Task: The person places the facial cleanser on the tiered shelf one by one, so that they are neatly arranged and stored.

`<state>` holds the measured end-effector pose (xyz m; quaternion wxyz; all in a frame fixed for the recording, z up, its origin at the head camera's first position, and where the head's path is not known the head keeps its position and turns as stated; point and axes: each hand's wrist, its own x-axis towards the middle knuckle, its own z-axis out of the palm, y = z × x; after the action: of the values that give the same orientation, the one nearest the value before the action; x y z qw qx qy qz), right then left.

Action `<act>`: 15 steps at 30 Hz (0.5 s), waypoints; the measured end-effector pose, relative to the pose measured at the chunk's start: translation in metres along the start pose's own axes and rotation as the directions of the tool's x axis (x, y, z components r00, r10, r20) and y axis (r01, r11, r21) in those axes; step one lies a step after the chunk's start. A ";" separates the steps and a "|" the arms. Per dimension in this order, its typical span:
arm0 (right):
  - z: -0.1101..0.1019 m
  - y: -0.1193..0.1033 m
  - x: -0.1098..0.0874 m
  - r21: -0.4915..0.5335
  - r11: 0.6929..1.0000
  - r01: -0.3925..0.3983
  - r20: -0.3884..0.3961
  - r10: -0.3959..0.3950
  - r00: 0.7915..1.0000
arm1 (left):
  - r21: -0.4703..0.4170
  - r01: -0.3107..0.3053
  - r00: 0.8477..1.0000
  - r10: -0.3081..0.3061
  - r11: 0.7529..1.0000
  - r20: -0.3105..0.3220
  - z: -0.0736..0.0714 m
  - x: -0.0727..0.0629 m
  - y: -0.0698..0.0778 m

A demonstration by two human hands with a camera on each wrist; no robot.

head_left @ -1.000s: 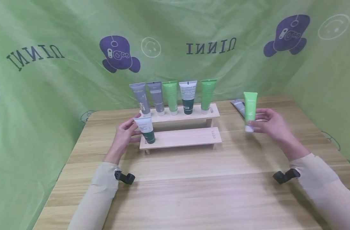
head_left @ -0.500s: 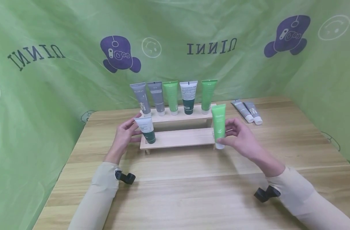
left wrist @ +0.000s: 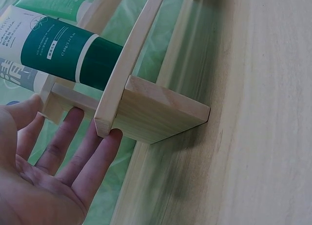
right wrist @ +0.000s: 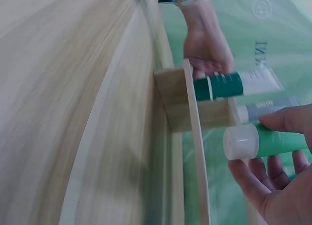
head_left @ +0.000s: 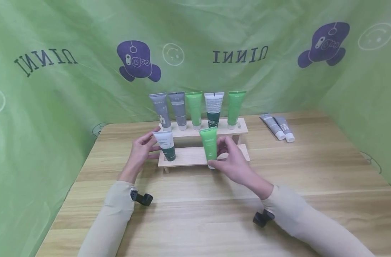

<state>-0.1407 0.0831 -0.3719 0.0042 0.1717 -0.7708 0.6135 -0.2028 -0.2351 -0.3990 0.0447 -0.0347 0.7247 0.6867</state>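
In the head view my right hand [head_left: 235, 163] pinches a light green squeeze tube [head_left: 209, 143] near its white cap, holding it upright at the lower step's front edge. The right wrist view shows the thumb and fingers on either side of the tube, its white cap [right wrist: 241, 142] pointing toward the wooden stand. My left hand [head_left: 140, 152] touches the left end of the two-step wooden display stand [head_left: 190, 157]; in the left wrist view its extended fingertips [left wrist: 113, 137] rest at the board ends. A white and dark green tube [head_left: 166, 145] stands on the lower step beside that hand.
Along the upper step stand several tubes: two grey ones [head_left: 179, 111], two green ones [head_left: 235, 110] and a white and dark green one [head_left: 213, 109]. Two more grey tubes [head_left: 280, 129] lie on the wooden table [head_left: 182, 221] at right. A green curtain [head_left: 96, 85] hangs behind.
My right hand has carried the green tube leftward and down from above the lying grey tubes to the middle of the lower step. The left hand stays at the stand's end.
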 end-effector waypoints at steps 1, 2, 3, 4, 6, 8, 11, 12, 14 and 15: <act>0.005 -0.001 0.002 0.003 1.000 0.003 -0.001 -0.003 1.000 | 0.001 -0.001 1.000 0.001 1.000 0.001 0.000 0.000 0.000; 0.010 -0.001 0.005 -0.001 1.000 0.006 -0.002 -0.006 1.000 | 0.001 -0.002 1.000 0.002 1.000 0.002 0.000 0.000 0.000; 0.015 -0.001 0.007 -0.003 1.000 0.007 -0.004 -0.007 1.000 | 0.000 -0.002 1.000 0.002 1.000 0.003 0.000 0.000 0.000; 0.020 -0.002 0.009 -0.006 1.000 0.006 -0.009 -0.006 1.000 | 0.001 -0.001 1.000 0.001 1.000 0.003 0.001 0.000 0.000; 0.028 -0.001 0.015 -0.020 1.000 0.012 -0.015 -0.012 1.000 | 0.001 0.003 1.000 -0.003 1.000 0.002 0.001 -0.001 0.000; 0.036 -0.001 0.020 -0.024 1.000 0.019 -0.027 -0.019 0.999 | 0.004 0.002 1.000 -0.002 1.000 0.005 0.001 -0.001 0.000; 0.045 0.000 0.028 -0.029 0.999 0.042 -0.049 -0.043 0.998 | 0.010 -0.003 1.000 0.003 1.000 0.003 0.001 0.000 0.000; 0.048 0.000 0.031 -0.028 0.998 0.047 -0.056 -0.049 0.997 | 0.011 -0.006 1.000 0.006 1.000 0.004 0.000 0.000 0.001; 0.053 0.001 0.036 -0.028 0.998 0.059 -0.069 -0.061 0.996 | 0.013 -0.011 1.000 0.011 1.000 0.006 0.000 0.000 0.001; 0.056 0.001 0.039 -0.025 0.998 0.062 -0.075 -0.063 0.995 | 0.013 -0.012 1.000 0.012 1.000 0.006 0.000 0.000 0.001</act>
<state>-0.1659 0.0201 -0.3782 0.0545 0.1724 -0.7712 0.6104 -0.2026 -0.2353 -0.3982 0.0428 -0.0279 0.7291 0.6825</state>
